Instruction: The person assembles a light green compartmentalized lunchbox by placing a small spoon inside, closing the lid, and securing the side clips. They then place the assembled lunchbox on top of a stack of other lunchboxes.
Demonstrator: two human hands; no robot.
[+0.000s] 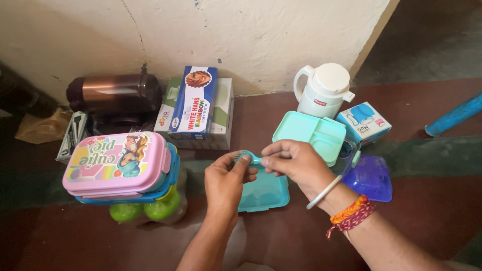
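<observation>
Both hands [261, 168] pinching teal spoon [247, 156], above teal box [265, 193]

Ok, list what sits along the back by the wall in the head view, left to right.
Brown metal flask → stacked cartons with a blue box on top → white jug → small blue and white box → blue pipe.

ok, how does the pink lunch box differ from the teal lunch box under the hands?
The pink lunch box is shut with its lid on; the teal lunch box lies open, with a teal divided tray apart behind it. The pink one carries a cartoon print and sits on top of a stack; the teal one is plain and lies on the floor. Both are rounded plastic rectangles.
</observation>
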